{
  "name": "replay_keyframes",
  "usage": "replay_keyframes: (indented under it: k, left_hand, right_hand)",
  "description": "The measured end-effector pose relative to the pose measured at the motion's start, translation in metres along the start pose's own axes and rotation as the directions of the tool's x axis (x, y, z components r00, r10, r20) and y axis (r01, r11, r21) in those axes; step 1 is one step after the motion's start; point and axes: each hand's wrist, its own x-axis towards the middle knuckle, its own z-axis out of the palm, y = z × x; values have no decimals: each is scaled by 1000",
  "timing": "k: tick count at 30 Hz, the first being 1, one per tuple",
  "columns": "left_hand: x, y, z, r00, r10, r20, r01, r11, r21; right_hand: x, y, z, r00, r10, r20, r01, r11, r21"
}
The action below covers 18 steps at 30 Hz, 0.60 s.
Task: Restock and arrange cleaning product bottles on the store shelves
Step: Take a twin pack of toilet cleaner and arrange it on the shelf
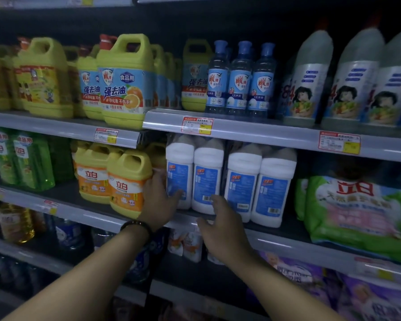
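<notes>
While the left hand seemingly touches a white bottle, the right hand hovers near.

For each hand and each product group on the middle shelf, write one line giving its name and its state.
left hand: open, fingers against the leftmost white bottle.
right hand: open, at the shelf edge, gripping nothing.
white bottles: upright, in a row, blue labels outward.
yellow jugs: upright, capped.
green bottles: upright.
green bag: lying down.
</notes>
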Motion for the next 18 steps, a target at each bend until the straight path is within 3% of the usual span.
replay_keyframes:
  k: [4, 7, 10, 12, 15, 18]
  left_hand:
    - [-76, 30, 8, 997, 70, -36, -64, 987, 149]
    - [-135, 44, 15, 983, 151, 107, -163, 980, 111]
    - [-189, 31, 33, 941, 87, 327, -134, 983, 124]
    - [-227, 23, 48, 867, -3, 497, -99, 979, 177]
    - [-278, 4, 75, 690, -133, 712, -82, 962, 259]
    - [-320, -36, 107, 595, -217, 774, -86, 940, 330]
  right_hand:
    - [-40, 20, -12, 1000, 6, 24, -6, 1000, -15]
    - [-77, 40, -17, 992, 61, 113, -54, 996, -69]
    - [-118, 70, -20, 978, 115, 176, -93, 988, -127]
    - [-147, 96, -23, 962, 153, 227, -116, 979, -166]
    - [-190, 142, -22, 913, 236, 332, -137, 945, -296]
    - [-230, 190, -12, 809, 436, 394, -296, 882, -368]
